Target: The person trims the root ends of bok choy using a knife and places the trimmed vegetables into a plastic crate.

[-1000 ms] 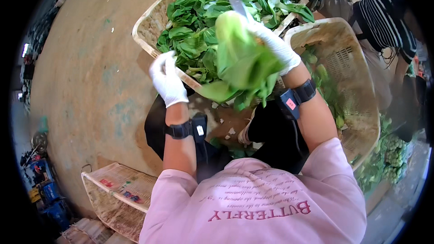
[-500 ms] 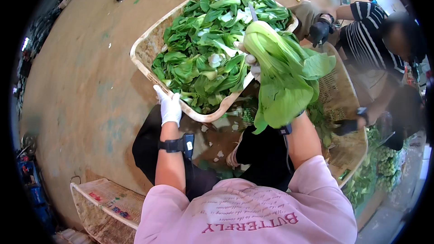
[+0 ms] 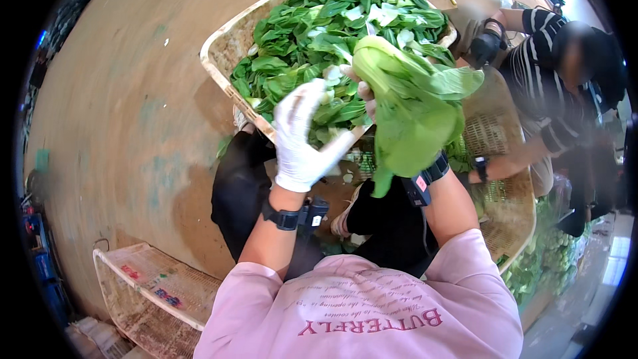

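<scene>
My right hand [image 3: 365, 96], in a pale glove, grips a large head of bok choy [image 3: 422, 116] by its stem end, the leaves spreading down and right. Most of that hand is hidden behind the head. A thin pale strip, perhaps a blade, shows just above the stem end; I cannot tell what it is. My left hand [image 3: 300, 136], white-gloved, hovers over the crate's near edge with fingers spread and nothing in them. Heaped in front, loose bok choy leaves and small heads [image 3: 286, 43] fill a cream plastic crate [image 3: 212, 60].
Another cream crate [image 3: 517, 216] with some greens stands at my right. Beyond it a person in a striped top [image 3: 541, 60] works, one dark-gloved hand [image 3: 487, 46] near the full crate. More greens [image 3: 555, 252] lie at far right. A worn crate [image 3: 143, 272] sits at lower left.
My left hand has let go of the crate's rim and moved right and up toward the bok choy, its fingers opening. The held head has shifted slightly left. The co-worker's lower arm has moved.
</scene>
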`<state>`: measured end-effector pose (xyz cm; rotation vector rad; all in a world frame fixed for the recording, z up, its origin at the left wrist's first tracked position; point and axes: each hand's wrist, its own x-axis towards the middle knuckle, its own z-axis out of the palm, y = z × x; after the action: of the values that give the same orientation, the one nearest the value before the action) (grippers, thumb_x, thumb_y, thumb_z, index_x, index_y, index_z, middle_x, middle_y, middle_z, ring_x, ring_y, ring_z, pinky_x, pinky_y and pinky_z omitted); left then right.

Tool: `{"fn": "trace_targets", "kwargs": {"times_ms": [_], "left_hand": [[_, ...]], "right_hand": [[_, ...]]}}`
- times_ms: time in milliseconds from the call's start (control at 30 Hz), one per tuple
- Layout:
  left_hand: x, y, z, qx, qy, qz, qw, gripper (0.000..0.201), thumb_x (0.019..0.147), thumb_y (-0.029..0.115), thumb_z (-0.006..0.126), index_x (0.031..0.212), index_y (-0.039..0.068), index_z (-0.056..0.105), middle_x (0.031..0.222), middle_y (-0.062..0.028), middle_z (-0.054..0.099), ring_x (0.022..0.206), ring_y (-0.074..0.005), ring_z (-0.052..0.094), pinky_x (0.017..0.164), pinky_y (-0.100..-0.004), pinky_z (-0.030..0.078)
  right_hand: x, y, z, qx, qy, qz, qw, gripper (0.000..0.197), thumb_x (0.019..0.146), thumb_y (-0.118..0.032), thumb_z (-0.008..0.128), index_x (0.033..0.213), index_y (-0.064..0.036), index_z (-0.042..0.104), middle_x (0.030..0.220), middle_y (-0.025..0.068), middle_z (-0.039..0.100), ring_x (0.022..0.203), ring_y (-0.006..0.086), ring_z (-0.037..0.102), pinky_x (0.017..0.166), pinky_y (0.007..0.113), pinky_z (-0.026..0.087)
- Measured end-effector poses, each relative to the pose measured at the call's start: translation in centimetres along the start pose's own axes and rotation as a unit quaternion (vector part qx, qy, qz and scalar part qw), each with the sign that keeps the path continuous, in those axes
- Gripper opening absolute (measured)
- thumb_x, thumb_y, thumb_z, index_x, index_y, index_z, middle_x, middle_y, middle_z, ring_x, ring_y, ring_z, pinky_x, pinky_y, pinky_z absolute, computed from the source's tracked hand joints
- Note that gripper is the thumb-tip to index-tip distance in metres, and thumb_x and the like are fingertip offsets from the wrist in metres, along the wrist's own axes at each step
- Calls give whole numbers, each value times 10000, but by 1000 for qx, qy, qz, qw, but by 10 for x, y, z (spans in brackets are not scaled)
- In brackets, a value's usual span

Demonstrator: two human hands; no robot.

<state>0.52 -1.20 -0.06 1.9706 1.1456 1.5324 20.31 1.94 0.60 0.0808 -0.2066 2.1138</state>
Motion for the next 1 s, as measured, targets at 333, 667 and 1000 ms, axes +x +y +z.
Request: {"fn": "trace_targets", "kwargs": {"times_ms": [333, 667, 1000], "left_hand": [[-11, 3, 4, -313, 121, -258, 906, 192, 882, 164, 595, 1007, 21, 625, 936, -50, 628, 807, -141, 576, 740, -250, 446], [2, -28, -22, -517, 251, -320, 753, 188, 894, 141, 562, 1031, 14, 584, 1035, -97, 629, 958, -212, 596, 883, -360, 457], [1, -28, -36, -668, -37, -226, 708, 793, 889, 666, 210, 796, 4, 637, 698, -110, 585, 687, -247, 540, 668, -344, 426]], "right_hand": [[12, 19, -34, -372, 106, -96, 917, 397, 965, -269, 407, 1291, -43, 433, 1234, 157, 521, 1083, 273, 534, 951, 388, 451], [19, 28, -18, -260, 172, -141, 939, 419, 919, -220, 525, 1266, -7, 426, 1240, 156, 497, 973, 189, 550, 804, 280, 511], [0, 3, -8, -368, 17, -2, 930, 429, 946, -255, 477, 1317, -54, 403, 1304, 123, 477, 1036, 210, 542, 882, 317, 494]]}}
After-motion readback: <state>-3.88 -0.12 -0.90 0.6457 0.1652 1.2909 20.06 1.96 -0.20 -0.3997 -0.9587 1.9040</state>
